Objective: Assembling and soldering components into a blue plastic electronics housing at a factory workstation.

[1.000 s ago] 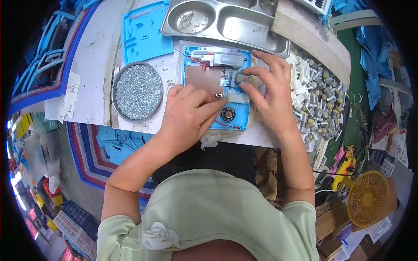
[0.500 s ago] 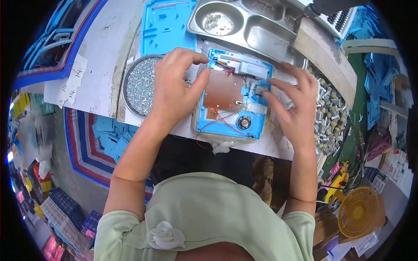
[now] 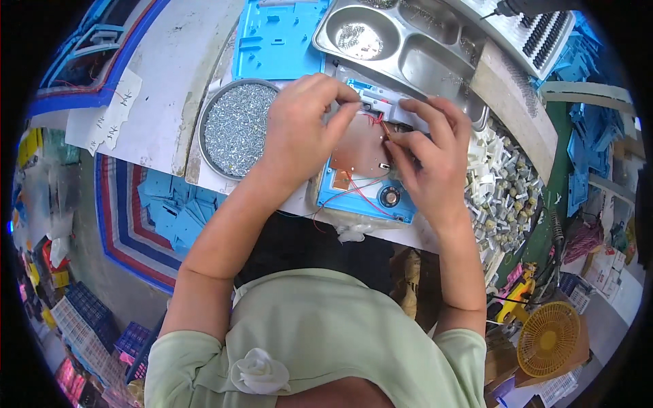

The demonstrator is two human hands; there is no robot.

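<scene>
By the bench's near edge, left hand and right hand are over a blue case; can't tell if fingers pinch.

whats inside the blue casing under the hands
The blue casing holds a brown circuit board, round black speaker and red wires. The left hand and right hand cover parts; what's beneath the board is hidden.

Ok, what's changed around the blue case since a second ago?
Your left hand moved up from the brown board's lower right to its upper left, near the red wires. Your right hand moved left from the small grey part, now hidden, to the board's upper right; what either grips is unclear. The board, blue case and round dish stayed put.
</scene>
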